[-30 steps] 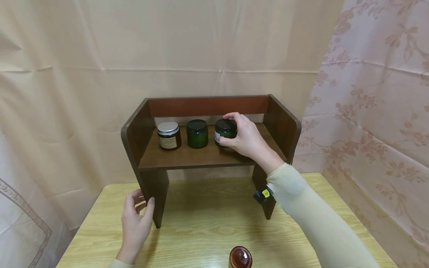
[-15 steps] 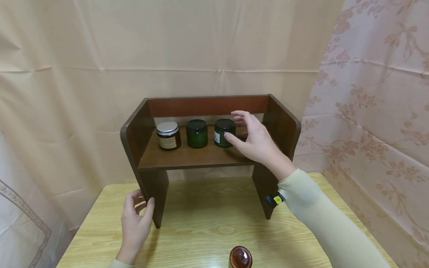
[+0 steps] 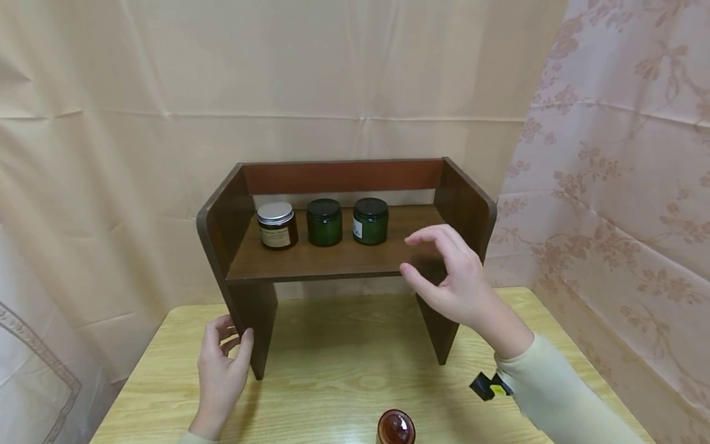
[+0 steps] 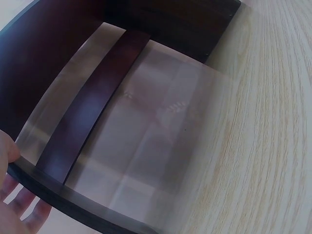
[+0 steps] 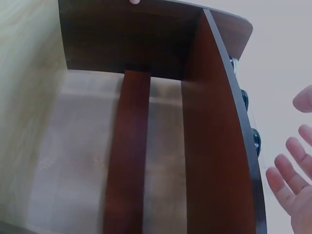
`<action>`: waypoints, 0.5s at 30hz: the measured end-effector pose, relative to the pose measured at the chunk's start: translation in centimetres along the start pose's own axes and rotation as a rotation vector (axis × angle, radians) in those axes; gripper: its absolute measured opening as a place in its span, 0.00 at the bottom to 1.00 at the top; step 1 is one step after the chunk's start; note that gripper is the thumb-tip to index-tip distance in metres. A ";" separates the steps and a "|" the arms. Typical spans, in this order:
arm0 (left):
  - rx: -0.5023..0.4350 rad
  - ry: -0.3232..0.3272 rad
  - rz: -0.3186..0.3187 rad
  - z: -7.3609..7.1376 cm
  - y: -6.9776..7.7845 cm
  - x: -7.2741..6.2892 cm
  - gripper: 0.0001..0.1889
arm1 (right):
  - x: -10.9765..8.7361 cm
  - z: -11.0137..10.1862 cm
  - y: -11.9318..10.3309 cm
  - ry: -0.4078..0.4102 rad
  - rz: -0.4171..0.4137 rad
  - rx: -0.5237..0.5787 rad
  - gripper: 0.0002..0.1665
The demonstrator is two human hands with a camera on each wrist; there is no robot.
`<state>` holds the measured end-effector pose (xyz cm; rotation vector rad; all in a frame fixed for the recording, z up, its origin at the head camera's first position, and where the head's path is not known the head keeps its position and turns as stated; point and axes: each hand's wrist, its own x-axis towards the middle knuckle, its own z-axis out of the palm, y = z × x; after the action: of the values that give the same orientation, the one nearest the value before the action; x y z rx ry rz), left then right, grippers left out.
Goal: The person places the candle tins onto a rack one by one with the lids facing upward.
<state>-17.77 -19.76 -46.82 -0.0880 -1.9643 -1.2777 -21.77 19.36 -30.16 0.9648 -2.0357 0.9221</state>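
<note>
My left hand grips the left side panel of a dark brown wooden desk shelf, thumb on its inner side and fingers behind the outer side. On the shelf three lidded jars stand in a row. Leftmost is an amber jar with a silver lid and cream label. Beside it comes a green jar with a black lid, then another green jar with a white label turned left. My right hand hovers before the shelf's right part, thumb and fingers spread, holding nothing.
Near the front edge of the wood-grain table, a reddish-brown glossy round-topped object is cut off by the frame. Beige curtain hangs behind the shelf, and floral cloth on the right.
My right hand has let go of the labelled green jar and drawn back to the right and down. The jar stays on the shelf; my left hand keeps its place.
</note>
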 end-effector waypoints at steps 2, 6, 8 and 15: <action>0.000 -0.004 0.001 0.0 0.0 0.0 0.19 | -1.3 -0.3 -0.1 0.010 -0.030 0.023 0.22; 0.001 -0.001 0.002 0.0 -0.1 0.0 0.19 | -3.7 -0.9 -0.3 0.020 -0.076 0.074 0.20; 0.003 0.002 0.003 0.0 -0.1 0.0 0.20 | -4.9 -1.2 -0.3 0.033 -0.086 0.092 0.18; -0.001 0.008 0.012 0.1 -0.3 0.0 0.20 | -9.2 -0.9 0.3 0.012 -0.083 0.134 0.16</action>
<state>-17.98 -19.81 -47.09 -0.0952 -1.9538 -1.2697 -17.33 23.34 -37.17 1.1044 -1.9285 1.0279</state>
